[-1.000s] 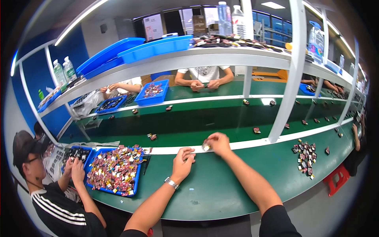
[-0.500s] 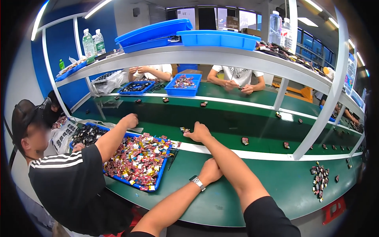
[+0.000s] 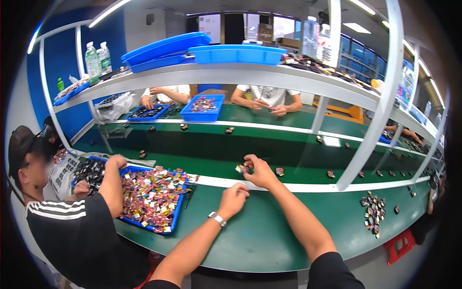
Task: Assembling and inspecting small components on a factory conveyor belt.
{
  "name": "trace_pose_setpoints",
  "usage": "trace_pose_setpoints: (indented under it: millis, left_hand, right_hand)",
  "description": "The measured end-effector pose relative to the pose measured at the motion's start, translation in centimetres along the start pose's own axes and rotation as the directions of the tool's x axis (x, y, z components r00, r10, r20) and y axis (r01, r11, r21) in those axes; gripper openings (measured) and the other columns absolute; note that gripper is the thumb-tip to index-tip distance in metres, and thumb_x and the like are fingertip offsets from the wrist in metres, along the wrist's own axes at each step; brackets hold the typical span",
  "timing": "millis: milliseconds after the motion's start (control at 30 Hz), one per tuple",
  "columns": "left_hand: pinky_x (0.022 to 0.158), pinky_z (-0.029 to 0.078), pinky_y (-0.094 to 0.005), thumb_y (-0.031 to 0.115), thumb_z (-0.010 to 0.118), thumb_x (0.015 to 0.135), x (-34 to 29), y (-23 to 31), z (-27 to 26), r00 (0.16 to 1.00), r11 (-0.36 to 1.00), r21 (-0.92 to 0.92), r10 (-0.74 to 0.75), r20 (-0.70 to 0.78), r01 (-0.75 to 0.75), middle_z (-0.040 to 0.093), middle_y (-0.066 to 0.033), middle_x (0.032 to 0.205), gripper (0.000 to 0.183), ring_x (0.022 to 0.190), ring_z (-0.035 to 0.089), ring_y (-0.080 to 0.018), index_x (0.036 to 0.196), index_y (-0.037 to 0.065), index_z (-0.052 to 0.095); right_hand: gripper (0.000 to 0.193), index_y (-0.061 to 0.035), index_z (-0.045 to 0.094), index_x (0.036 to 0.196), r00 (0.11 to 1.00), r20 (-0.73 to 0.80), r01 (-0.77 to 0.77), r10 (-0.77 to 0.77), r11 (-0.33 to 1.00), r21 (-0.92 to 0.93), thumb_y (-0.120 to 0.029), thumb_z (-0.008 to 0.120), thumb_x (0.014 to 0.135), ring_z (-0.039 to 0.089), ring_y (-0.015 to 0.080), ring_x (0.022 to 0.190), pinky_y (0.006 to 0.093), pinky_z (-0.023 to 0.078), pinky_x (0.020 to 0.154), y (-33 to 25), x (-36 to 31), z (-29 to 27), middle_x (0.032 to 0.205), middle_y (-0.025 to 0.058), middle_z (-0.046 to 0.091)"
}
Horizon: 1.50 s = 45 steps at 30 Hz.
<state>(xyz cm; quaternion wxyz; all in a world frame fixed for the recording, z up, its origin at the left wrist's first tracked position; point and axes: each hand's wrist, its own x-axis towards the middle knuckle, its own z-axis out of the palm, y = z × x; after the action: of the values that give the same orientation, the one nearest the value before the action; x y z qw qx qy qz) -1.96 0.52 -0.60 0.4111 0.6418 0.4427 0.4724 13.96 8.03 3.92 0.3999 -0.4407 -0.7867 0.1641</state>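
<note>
Leaning both arms over a green bench (image 3: 260, 231) and its dark green belt (image 3: 202, 159).
A heaped blue tray (image 3: 180, 208) sits to the left; the left hand (image 3: 233, 199) curls, its grip hidden; the right hand (image 3: 261, 173) has thumb and fingers around a small part (image 3: 242, 169) above the belt, whether pinching I cannot tell.

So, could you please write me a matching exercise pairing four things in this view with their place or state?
1. Right hand
2. Left hand
3. Red stool
4. Tilted blue tray

A. On the shelf
B. Silver watch at its wrist
C. Holding a small part
D. Below the table edge, lower right

Pairs: 1-C, 2-B, 3-D, 4-A
</note>
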Motion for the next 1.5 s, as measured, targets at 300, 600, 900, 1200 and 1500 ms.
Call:
trace_pose_setpoints:
  millis: [300,600,900,1200,1500]
  left_hand:
    - [0.064,0.051,-0.0235,0.028,0.048,0.103,-0.3,1.1,-0.5,0.795,0.837,-0.312,-0.215,0.567,0.449,0.066,-0.0076,0.098,0.031,0.073,0.059,-0.0096,0.109,0.000,0.061]
    - [0.099,0.053,-0.0403,0.003,0.043,0.100,-1.6,3.5,1.0,0.853,0.704,-0.546,-0.168,0.494,0.454,0.059,-0.0131,0.115,0.036,0.109,0.062,-0.0240,0.136,0.003,0.041]
    - [0.100,0.053,-0.0390,-0.002,0.044,0.098,-1.4,3.2,0.8,0.858,0.758,-0.502,-0.146,0.493,0.417,0.059,-0.0160,0.117,0.029,0.109,0.062,-0.0238,0.126,0.003,0.040]
    - [0.098,0.053,-0.0371,0.000,0.055,0.095,-1.3,2.3,0.7,0.846,0.789,-0.478,-0.094,0.526,0.385,0.061,-0.0121,0.116,0.031,0.109,0.062,-0.0213,0.123,0.007,0.043]
    - [0.096,0.053,-0.0356,0.004,0.047,0.100,-1.3,2.0,0.8,0.830,0.769,-0.485,-0.104,0.548,0.416,0.060,-0.0124,0.119,0.024,0.109,0.062,-0.0200,0.123,0.006,0.044]
  right_hand:
    - [0.055,-0.0075,0.049,0.129,0.970,0.230,0.089,-0.071,0.994,-0.069,-0.001,0.066,0.077,0.055,0.0320,0.107,0.0403,0.047,0.092,-5.1,-11.9,-6.1,0.112,0.0136,0.058]
    - [0.017,-0.0074,0.065,0.097,0.968,-0.170,0.139,-0.184,0.959,-0.247,-0.009,0.067,0.081,0.058,0.0261,0.097,0.0374,0.053,0.076,-4.6,-12.7,-3.0,0.104,0.0068,0.059]
    - [0.012,-0.0079,0.069,0.091,0.977,-0.057,0.194,-0.206,0.966,-0.173,-0.009,0.070,0.079,0.053,0.0287,0.113,0.0384,0.050,0.088,-3.1,-12.3,-3.9,0.117,0.0083,0.057]
    - [0.010,-0.0077,0.072,0.089,0.999,-0.008,0.042,-0.042,0.996,-0.074,-0.013,0.070,0.081,0.050,0.0266,0.119,0.0369,0.047,0.096,-3.7,-12.3,-4.0,0.123,0.0061,0.058]
    - [0.011,-0.0067,0.072,0.089,0.997,-0.068,0.030,-0.033,0.999,-0.041,-0.013,0.071,0.080,0.052,0.0269,0.116,0.0376,0.048,0.094,-3.6,-13.0,-3.5,0.119,0.0065,0.060]
